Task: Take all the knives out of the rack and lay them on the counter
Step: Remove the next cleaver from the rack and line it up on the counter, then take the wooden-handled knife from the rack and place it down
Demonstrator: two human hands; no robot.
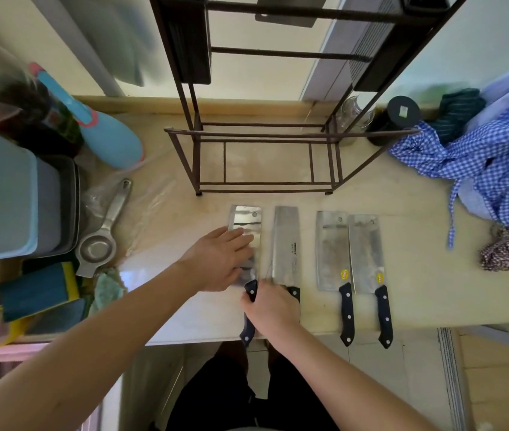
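A blue bottle is seen lying tilted at the left rear, beside stacked blue and grey trays. A metal squeezer is laid on clear plastic film just right of the trays. Sponges are piled at the near left. A glass jar and a black jar are stood at the back. A blue checked cloth is heaped at the right.

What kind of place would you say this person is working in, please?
Most likely a home kitchen. Four cleavers lie in a row on a pale counter before a metal rack, with a metal squeezer and stacked plastic tubs at the left and a checked cloth at the right.
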